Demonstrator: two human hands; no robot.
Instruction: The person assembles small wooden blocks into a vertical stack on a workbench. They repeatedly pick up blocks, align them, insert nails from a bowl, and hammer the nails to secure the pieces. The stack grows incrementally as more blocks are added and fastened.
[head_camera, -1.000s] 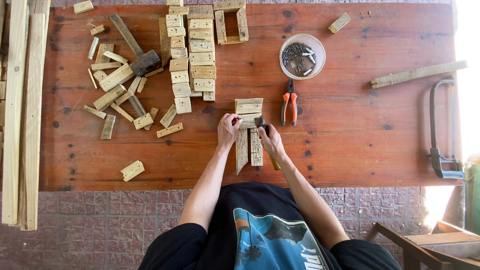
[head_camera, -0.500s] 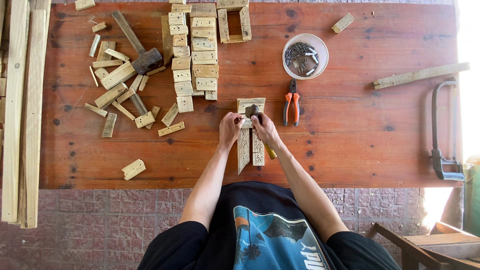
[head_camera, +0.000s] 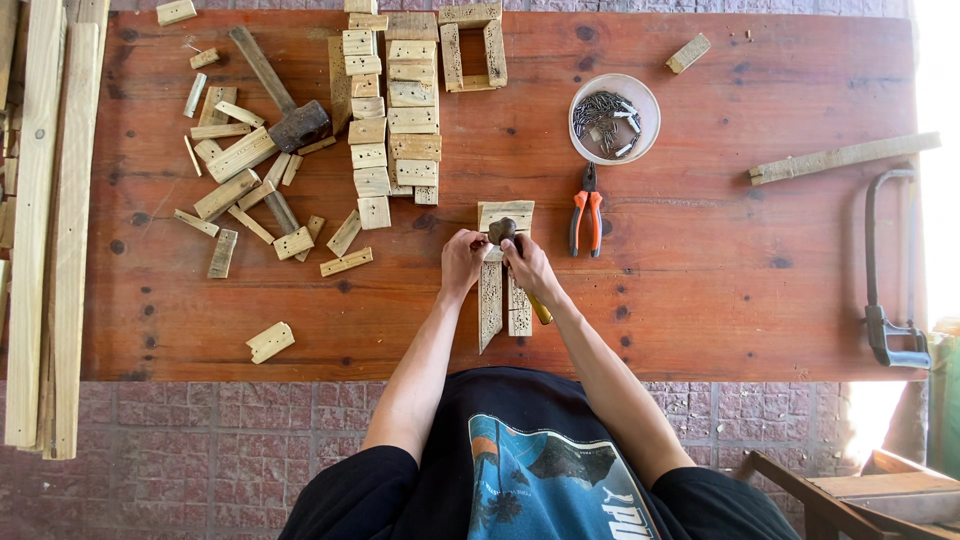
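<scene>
the right hand (head_camera: 527, 268), clenched on a small hammer (head_camera: 503, 231), has risen over the wooden piece (head_camera: 503, 272); left hand (head_camera: 463, 262) fingers steady it left of the pliers (head_camera: 586, 210).

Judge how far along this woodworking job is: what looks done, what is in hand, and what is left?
Done: one small open wooden frame lies finished at the table's far edge, and cut blocks are lined up in rows. In hand: the right hand holds a hammer over a cross piece on two slats, which the left hand steadies. Left: the many loose blocks suggest more assembling ahead.
</scene>
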